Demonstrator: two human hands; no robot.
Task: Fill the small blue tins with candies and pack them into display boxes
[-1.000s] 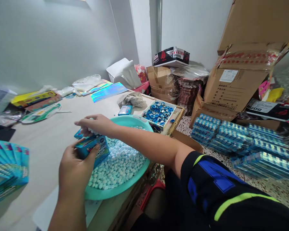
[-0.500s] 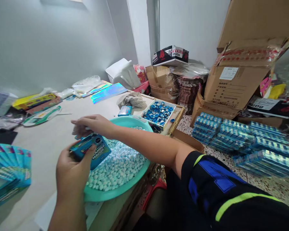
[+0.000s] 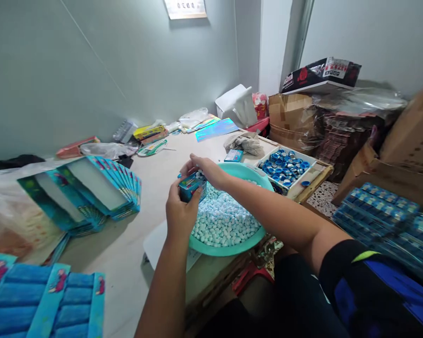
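Note:
A small blue printed box is gripped in my left hand, thumb on its near face, above the left side of a turquoise basin. White and pale blue candies fill much of the basin. My right hand is at the box's top with its fingers bent; a few candies show under the palm at the box opening. Whether those fingers grip anything is hidden. Behind the basin another blue box lies beside a crumpled grey cloth.
A white tray of blue caps sits right of the basin. Folded blue cartons fan out at left, above a stack of blue packs. Cardboard boxes and wrapped blue packs stand at right.
The view has swung left, bringing more cartons and the blue packs into sight. My right hand has come down closer over the box top, and the box is tilted differently.

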